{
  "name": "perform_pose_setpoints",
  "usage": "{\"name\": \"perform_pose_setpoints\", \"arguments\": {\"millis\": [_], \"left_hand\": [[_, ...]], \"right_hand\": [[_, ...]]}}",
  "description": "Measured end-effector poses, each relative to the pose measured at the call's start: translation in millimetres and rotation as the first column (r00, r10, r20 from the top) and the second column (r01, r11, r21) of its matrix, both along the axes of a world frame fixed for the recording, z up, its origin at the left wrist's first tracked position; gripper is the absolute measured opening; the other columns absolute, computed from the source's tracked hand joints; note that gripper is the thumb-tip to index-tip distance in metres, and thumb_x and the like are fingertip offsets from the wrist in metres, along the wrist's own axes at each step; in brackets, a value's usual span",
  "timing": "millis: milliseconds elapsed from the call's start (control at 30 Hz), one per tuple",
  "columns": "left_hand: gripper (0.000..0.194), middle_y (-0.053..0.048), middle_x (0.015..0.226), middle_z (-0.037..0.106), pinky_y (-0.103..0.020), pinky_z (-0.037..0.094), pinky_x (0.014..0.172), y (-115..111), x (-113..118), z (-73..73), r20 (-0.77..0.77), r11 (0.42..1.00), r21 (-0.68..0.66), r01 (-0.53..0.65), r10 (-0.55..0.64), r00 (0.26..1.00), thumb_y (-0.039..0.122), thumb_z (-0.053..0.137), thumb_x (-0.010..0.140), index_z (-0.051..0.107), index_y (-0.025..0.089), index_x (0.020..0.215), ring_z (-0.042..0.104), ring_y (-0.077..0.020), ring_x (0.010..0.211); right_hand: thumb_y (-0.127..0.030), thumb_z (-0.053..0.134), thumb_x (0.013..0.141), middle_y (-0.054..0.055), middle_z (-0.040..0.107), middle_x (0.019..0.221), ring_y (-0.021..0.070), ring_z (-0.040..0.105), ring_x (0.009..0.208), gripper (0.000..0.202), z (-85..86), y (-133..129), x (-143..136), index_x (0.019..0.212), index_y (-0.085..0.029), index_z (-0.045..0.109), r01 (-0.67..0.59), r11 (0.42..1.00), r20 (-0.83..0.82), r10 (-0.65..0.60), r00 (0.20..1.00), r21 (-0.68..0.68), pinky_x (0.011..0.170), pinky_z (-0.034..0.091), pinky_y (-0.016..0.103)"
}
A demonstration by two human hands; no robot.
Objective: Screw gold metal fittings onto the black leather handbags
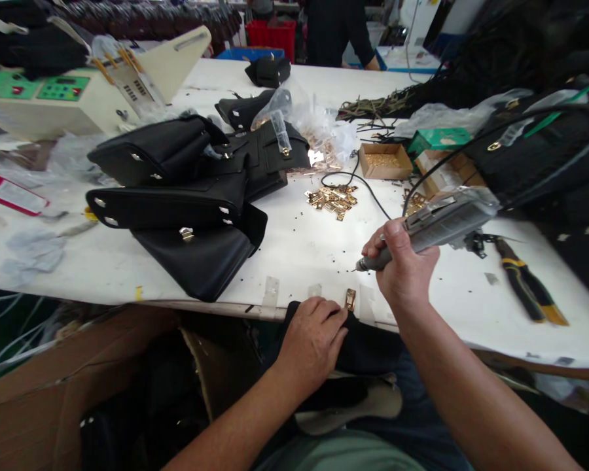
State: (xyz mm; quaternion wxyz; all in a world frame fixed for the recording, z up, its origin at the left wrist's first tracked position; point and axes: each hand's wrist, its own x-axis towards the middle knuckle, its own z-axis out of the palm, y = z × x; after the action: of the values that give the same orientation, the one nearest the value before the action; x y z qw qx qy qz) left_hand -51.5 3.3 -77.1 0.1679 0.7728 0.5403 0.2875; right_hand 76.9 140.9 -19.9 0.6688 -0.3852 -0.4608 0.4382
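Note:
My right hand (406,268) is wrapped round a grey electric screwdriver (434,226), its tip pointing left over the white table. My left hand (315,337) presses on a black leather piece (368,347) at the table's front edge, fingers bent over it. Just beyond those fingertips a small gold metal clasp (350,299) rests at the edge of the black piece. The screwdriver tip is above and apart from the clasp. Farther back lies a pile of gold metal parts (332,200).
Several black bags (186,199) are stacked at the left on the white table (304,255). Pliers (530,284) lie at the right. A cardboard box of small parts (385,161) sits behind, near the screwdriver's black cable (373,193). A person (341,33) stands across the table.

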Motion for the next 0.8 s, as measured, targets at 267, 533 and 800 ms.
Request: {"name": "perform_pose_setpoints", "arguments": {"millis": [267, 533, 800], "left_hand": [[0.024, -0.008, 0.102, 0.072, -0.042, 0.054, 0.088, -9, 5, -2.1, -0.045, 0.988, 0.154, -0.027, 0.034, 0.998, 0.012, 0.057, 0.096, 0.068, 0.018, 0.116, 0.063, -0.0224, 0.097], [0.021, -0.007, 0.108, 0.075, -0.039, 0.054, 0.086, -24, 14, 9.4, -0.07, 0.974, 0.227, 0.002, 0.014, 0.997, 0.01, 0.058, 0.095, 0.069, 0.019, 0.111, 0.065, -0.0215, 0.098], [0.048, -0.011, 0.125, 0.07, -0.05, 0.048, 0.105, -19, 3, 4.8, -0.114, 0.98, 0.126, -0.154, 0.169, 0.979, 0.018, 0.065, 0.092, 0.053, 0.019, 0.138, 0.06, -0.0281, 0.116]], "right_hand": [[-0.046, 0.078, 0.082, -0.006, 0.05, 0.053, 0.0123, 0.05, 0.042, 0.04, 4.4, 11, 35, 0.066, -0.021, 0.052, 0.121, 0.992, -0.003, -0.121, 0.993, 0.045, 0.044, 0.046, 0.027], [-0.042, 0.078, 0.083, -0.005, 0.052, 0.054, 0.0124, 0.051, 0.044, 0.035, 4.4, -16, 36, 0.067, -0.02, 0.055, -0.024, 1.0, -0.042, 0.024, 0.999, 0.011, 0.046, 0.047, 0.028], [-0.045, 0.078, 0.081, -0.005, 0.051, 0.056, 0.0119, 0.05, 0.044, 0.035, 17.8, -27, 49, 0.069, -0.021, 0.056, -0.018, 1.0, -0.043, 0.018, 0.999, 0.014, 0.044, 0.047, 0.028]]}}
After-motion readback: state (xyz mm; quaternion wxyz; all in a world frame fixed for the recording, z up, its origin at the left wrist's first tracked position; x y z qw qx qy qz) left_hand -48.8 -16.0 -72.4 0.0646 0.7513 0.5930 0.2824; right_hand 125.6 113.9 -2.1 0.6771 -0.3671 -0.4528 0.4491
